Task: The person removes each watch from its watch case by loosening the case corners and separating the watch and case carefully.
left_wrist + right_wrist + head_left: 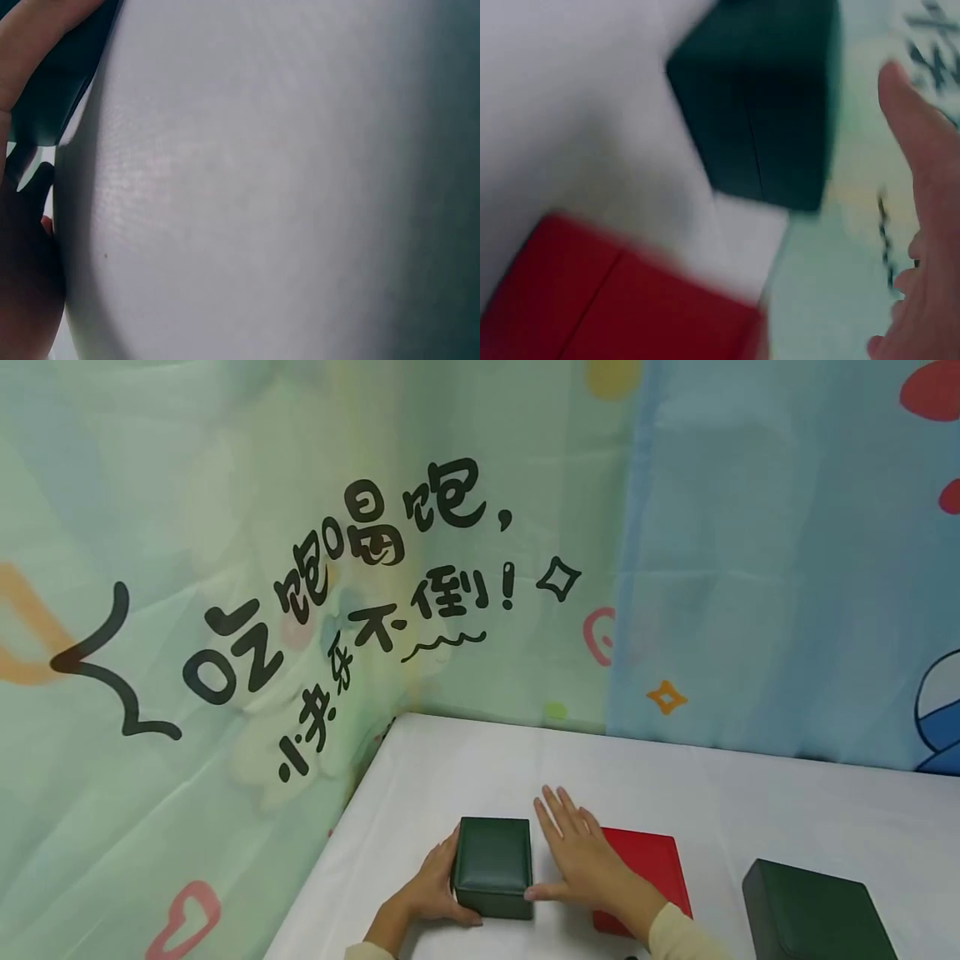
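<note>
A dark green box (493, 864) with a padded lid sits on the white table. My left hand (435, 885) holds it around its left side, the thumb low along the front; the ends of the fingers are hidden by the box. In the left wrist view, part of the box (49, 97) shows behind a finger. To the right, my right hand (581, 856) is spread with straight fingers, holding nothing. Its thumb overlaps the box's right edge in the head view, but a gap shows in the right wrist view. Beneath this hand is a red box (652, 864), partly covered by it.
Another, larger-looking green box (821, 910) stands at the front right, cut off by the frame's lower edge. White cloth covers the table (465, 760). A printed curtain (480, 677) with black lettering hangs behind it and along its left side.
</note>
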The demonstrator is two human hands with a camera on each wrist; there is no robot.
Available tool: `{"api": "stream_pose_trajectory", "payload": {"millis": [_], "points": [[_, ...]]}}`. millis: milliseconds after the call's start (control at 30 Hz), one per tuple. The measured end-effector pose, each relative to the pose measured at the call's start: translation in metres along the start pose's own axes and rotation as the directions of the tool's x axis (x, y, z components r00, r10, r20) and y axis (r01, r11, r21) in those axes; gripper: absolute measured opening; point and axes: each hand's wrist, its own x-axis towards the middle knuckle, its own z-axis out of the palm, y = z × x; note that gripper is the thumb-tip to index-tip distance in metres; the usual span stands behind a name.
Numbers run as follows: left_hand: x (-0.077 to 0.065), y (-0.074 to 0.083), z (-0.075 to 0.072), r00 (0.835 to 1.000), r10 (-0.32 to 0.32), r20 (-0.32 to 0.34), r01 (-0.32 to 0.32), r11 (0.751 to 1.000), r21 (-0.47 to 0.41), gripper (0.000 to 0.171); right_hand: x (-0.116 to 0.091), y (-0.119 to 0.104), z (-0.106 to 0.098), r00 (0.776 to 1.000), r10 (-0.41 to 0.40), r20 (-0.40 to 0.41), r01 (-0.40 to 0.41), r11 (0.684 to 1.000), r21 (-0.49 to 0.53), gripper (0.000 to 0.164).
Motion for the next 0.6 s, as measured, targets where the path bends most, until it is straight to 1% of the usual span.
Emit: {"api": "stream_pose_trajectory", "payload": {"millis": [100,133,233,300,367,433,500,600], "points": [[-0.001,-0.001,0.004,1.000,-0.020,0.016,0.020,1.000,0.001,0.131,0.016,-0.010,0.015,0.990,-0.050,0.133,0.048,0.999,0.018,0.120],[-0.002,-0.001,0.005,1.000,-0.020,0.024,0.020,1.000,0.002,0.131,0.020,-0.013,0.020,0.985,-0.054,0.163,0.052,0.999,0.016,0.119],[-0.002,-0.002,0.006,0.999,-0.019,0.046,0.018,1.000,0.012,0.130,0.027,-0.017,0.030,0.977,-0.052,0.207,0.054,0.999,-0.006,0.110],[-0.002,-0.003,0.005,0.999,-0.013,0.044,0.012,1.000,0.026,0.130,0.030,-0.018,0.032,0.977,-0.060,0.204,0.068,0.997,-0.033,0.104],[-0.001,-0.004,0.003,0.999,-0.009,0.041,0.007,0.999,0.035,0.130,0.034,-0.019,0.029,0.978,-0.071,0.198,0.082,0.996,-0.044,0.100],[0.001,-0.006,0.002,0.999,0.002,0.038,-0.004,0.999,0.047,0.130,0.039,-0.018,0.022,0.974,-0.080,0.211,0.089,0.996,-0.033,0.099],[0.003,-0.007,0.000,0.999,0.006,0.043,-0.008,0.999,0.046,0.129,0.045,-0.017,0.015,0.967,-0.083,0.241,0.089,0.996,-0.012,0.099],[0.005,-0.009,-0.003,0.999,0.015,0.040,-0.018,0.998,0.062,0.128,0.058,-0.014,0.005,0.950,-0.096,0.297,0.093,0.995,0.025,0.100]]}}
